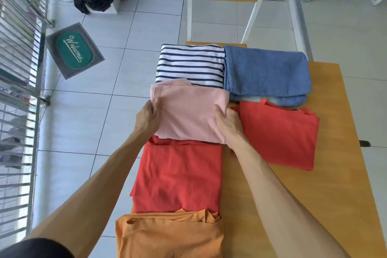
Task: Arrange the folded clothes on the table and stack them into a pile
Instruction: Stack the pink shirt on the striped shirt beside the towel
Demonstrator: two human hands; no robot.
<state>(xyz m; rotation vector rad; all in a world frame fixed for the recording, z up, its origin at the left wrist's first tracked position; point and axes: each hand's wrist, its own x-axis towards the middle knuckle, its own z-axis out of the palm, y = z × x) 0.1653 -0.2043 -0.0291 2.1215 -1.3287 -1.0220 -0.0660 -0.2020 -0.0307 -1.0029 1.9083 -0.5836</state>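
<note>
Stacking barely begun: both hands, left [147, 118] and right [227, 124], have a closed grip on the pink garment's [189, 111] side edges mid-bench [326, 174]. Around it, striped [191, 65], blue [266, 73], two red [178, 174] [278, 132] and orange [169, 236] folds lie separate, unpiled.

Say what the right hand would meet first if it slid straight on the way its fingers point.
The right hand grips the pink garment, fingers pointing up-left across it. Beyond that, probably the striped shirt, though depth is unclear.
</note>
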